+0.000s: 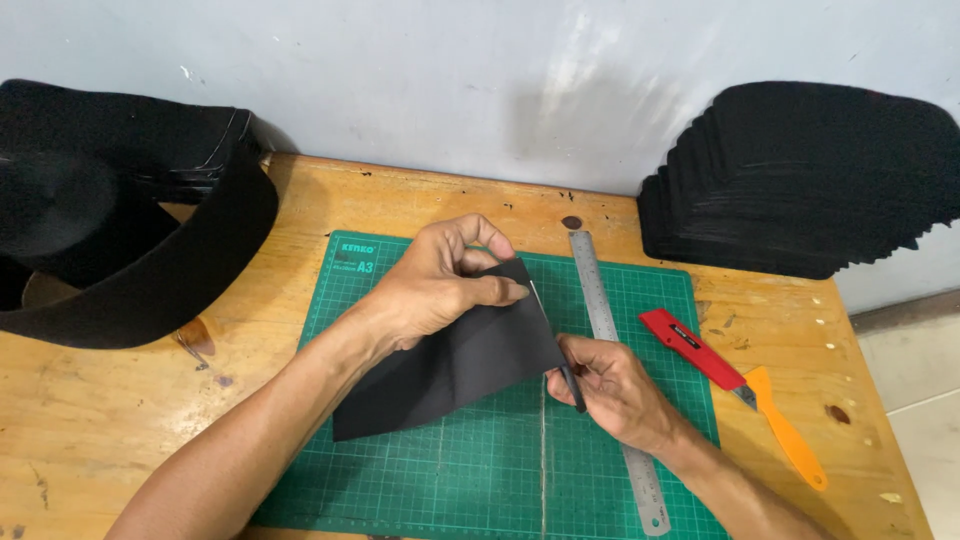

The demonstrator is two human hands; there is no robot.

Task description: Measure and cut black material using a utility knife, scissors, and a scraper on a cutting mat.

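My left hand (440,285) pinches the upper corner of a black sheet (450,365) of thin material, lifting that end off the green cutting mat (400,480). The sheet slopes down to the left, its lower corner resting on the mat. My right hand (610,390) sits at the sheet's right edge, gripping a thin black stick-like tool (573,388) that points down beside the sheet. A pale line runs along the sheet's right edge near my left thumb.
A steel ruler (598,290) lies lengthwise on the mat's right side, partly under my right hand. A red utility knife (690,345) and an orange-handled tool (790,435) lie to the right on the wooden table (100,410). Stacks of black cut pieces stand at back right (800,180) and back left (110,210).
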